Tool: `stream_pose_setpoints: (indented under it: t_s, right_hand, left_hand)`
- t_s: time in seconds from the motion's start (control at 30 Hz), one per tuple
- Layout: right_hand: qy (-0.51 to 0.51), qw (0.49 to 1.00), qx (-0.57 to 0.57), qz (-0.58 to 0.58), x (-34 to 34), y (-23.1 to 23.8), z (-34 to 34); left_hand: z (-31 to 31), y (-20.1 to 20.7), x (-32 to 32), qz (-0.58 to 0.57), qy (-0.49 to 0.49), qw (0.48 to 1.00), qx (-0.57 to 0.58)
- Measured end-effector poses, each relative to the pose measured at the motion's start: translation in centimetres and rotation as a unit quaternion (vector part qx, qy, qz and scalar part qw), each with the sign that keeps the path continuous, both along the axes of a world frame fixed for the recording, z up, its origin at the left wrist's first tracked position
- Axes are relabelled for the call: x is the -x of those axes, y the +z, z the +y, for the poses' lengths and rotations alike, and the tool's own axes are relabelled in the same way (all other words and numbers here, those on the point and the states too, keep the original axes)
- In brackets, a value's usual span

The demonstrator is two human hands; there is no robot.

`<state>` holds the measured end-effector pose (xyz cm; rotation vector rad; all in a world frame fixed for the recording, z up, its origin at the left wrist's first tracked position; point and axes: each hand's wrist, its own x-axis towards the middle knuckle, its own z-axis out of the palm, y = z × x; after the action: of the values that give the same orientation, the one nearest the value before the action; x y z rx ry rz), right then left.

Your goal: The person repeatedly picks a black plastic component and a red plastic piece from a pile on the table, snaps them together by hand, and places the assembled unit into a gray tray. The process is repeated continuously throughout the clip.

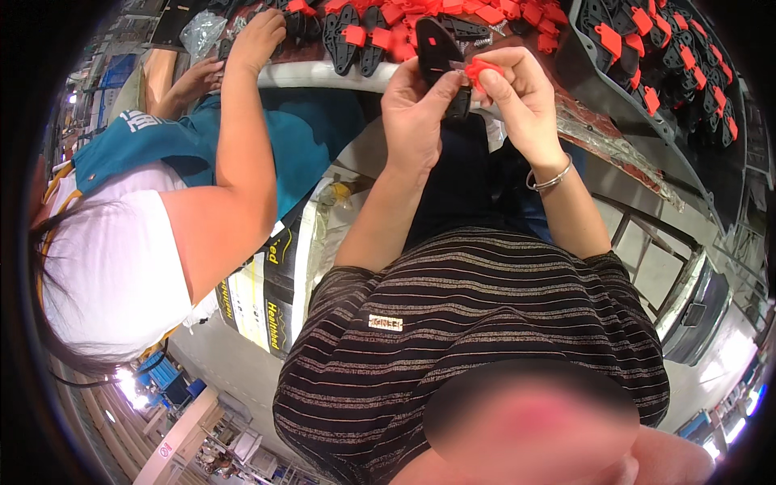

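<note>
My left hand is closed around a dark, elongated black plastic part, holding it upright at the table's edge. A small red plastic piece is pinched between thumb and fingers of my right hand, right beside the black part. A small clear or metallic bit shows between the two hands, too small to name. Close to my left hand, black parts with red tabs lie side by side on the table. Loose red pieces are heaped behind my hands, with metal springs among them.
To the right stands a dark bin holding many black parts with red tabs. A co-worker sits at my left, hands over the same table. The table's pale padded edge runs in front. A metal frame stands lower right.
</note>
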<state>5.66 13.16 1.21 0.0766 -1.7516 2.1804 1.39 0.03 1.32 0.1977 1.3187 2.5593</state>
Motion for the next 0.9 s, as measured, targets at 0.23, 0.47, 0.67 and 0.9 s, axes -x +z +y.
stream_pose_setpoints:
  t_s: [0.23, 0.47, 0.67, 0.9]
  right_hand:
    - [-0.047, 0.999, -0.018, 0.019, 0.2, 0.7, -0.2]
    - [-0.132, 0.968, -0.210, 0.044, 0.7, -0.2, 0.0]
    - [-0.153, 0.943, -0.285, 0.074, 0.5, 0.0, 0.3]
    - [-0.043, 0.983, -0.180, 0.010, 0.0, 1.0, 0.4]
  left_hand:
    - [-0.4, 0.2, 0.6, -0.003, -0.010, 1.000, -0.019]
    - [-0.1, 0.3, 0.7, 0.030, 0.003, 1.000, -0.008]
    - [-0.5, 0.7, 0.6, -0.013, -0.052, 0.997, -0.054]
    - [-0.3, 0.5, 0.2, -0.020, -0.076, 0.997, -0.001]
